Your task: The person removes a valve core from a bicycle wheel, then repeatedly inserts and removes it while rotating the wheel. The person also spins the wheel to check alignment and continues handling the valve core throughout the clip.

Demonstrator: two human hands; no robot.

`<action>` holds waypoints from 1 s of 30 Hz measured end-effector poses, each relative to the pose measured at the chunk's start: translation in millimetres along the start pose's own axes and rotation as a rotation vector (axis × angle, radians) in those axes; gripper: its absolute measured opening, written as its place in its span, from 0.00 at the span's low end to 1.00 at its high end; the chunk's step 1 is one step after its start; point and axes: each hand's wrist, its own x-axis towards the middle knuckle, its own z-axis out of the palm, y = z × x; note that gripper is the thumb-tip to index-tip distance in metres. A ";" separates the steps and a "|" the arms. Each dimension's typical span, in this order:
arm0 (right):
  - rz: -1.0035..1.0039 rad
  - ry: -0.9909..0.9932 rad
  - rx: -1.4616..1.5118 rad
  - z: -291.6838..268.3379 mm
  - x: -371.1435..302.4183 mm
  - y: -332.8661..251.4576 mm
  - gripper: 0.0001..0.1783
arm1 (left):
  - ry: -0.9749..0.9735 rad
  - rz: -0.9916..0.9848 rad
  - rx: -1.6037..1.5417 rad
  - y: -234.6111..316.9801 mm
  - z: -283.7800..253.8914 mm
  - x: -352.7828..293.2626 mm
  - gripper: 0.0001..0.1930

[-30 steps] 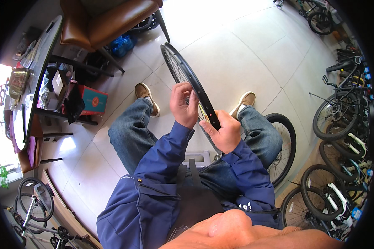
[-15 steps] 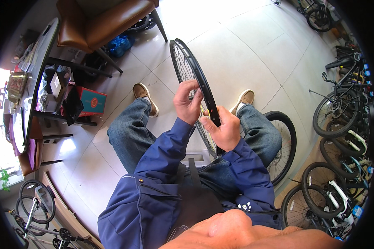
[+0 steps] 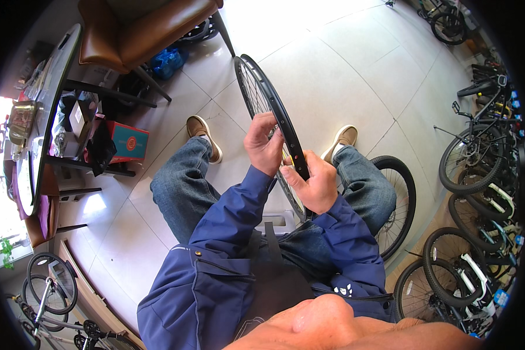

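A bicycle wheel without a tyre, its black rim (image 3: 266, 83) dotted with holes, stands nearly edge-on between my knees. My right hand (image 3: 314, 182) is closed round the near part of this rim, thumb on the close side. On the rim's left, by the spokes, my left hand (image 3: 263, 144) has its fingers curled in a pinch. Whatever lies between those fingertips is hidden. A bit of yellow shows between the two hands, too small to name. The wheel's lower end comes down beside a pale box-like object (image 3: 281, 221) in front of my lap.
A wheel with a black tyre (image 3: 411, 201) lies beside my right leg. Bicycles (image 3: 472, 157) crowd the right side, and another bicycle (image 3: 46, 300) stands at lower left. A brown chair (image 3: 151, 35), a cluttered table (image 3: 64, 64) and a red-and-teal box (image 3: 129, 143) are on the left.
The rim's far end has shifted slightly to the left. Both hands stay in nearly the same place on the wheel.
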 end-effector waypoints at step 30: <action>0.004 0.005 0.012 -1.1 0.9 -1.3 0.19 | -0.025 0.000 -0.055 3.8 5.7 3.9 0.07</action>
